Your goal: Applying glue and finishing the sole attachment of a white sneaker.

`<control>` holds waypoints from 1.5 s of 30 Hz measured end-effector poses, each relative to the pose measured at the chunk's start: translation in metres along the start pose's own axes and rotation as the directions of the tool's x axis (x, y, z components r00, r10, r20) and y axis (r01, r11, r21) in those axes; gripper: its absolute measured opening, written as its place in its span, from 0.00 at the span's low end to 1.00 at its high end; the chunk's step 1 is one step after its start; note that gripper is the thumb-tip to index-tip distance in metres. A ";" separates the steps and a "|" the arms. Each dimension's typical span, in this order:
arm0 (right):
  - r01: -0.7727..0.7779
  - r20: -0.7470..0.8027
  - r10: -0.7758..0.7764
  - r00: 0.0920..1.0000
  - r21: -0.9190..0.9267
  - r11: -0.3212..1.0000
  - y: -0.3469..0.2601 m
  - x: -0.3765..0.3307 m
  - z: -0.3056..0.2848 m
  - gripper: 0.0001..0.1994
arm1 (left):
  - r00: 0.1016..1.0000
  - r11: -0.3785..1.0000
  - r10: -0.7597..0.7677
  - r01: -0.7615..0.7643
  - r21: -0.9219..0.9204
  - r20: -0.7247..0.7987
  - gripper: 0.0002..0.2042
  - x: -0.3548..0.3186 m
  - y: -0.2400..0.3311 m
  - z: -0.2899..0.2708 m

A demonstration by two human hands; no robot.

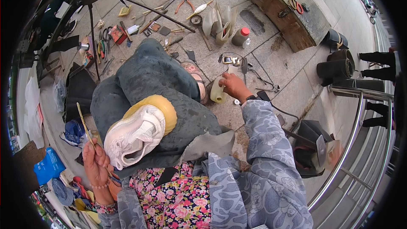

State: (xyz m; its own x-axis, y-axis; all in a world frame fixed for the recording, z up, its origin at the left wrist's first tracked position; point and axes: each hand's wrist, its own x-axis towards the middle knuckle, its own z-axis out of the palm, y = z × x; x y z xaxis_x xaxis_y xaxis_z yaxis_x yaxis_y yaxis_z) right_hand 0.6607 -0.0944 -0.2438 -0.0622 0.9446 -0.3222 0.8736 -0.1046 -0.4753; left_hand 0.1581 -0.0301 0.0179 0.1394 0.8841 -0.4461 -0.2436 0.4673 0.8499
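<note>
A white knitted sneaker (131, 138) lies on my lap, its opening toward me, over a round yellow piece (165, 110) whose kind I cannot make out. Left of the shoe, my left hand (96, 163) pinches a thin yellowish stick (82, 118) that points up and away. My right hand (234, 85) reaches out over the pavement to the right of my foot. Its fingers are closed around a pale yellow translucent plastic bottle (218, 93). A small white cap (236, 101) lies on the ground just below that hand.
Ahead are a red-capped jar (241, 37), pliers (185, 6) and a wooden box (292, 15) with scissors (295, 5) on top. A black metal machine stand (91, 38) rises at far left. Right are black rolls (337, 65), a black bag (307, 152) and a metal railing (354, 131).
</note>
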 end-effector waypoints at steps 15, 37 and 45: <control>0.105 -0.603 0.390 0.696 0.623 0.775 -0.057 -0.104 -0.115 0.14 | 0.849 0.549 0.353 -0.528 0.648 0.393 0.12 0.001 0.072 0.044; 0.444 -0.472 0.150 0.869 0.876 0.187 -0.234 -0.145 -0.099 0.49 | 0.917 0.984 0.106 -0.152 0.091 0.385 0.15 -0.012 0.064 0.116; 0.166 -0.189 0.011 0.982 0.886 0.434 -0.217 -0.140 -0.088 0.42 | 0.928 0.965 0.206 -0.245 0.095 0.309 0.13 -0.007 0.063 0.085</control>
State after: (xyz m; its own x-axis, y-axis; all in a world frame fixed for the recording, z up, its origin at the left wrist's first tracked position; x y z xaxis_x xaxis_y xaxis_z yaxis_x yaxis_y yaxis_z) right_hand 0.5227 -0.1763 -0.0238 0.0399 0.9852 -0.1669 -0.0588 -0.1645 -0.9846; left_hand 0.2237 -0.0078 0.0983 0.3762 0.9139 -0.1525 -0.1781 0.2329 0.9561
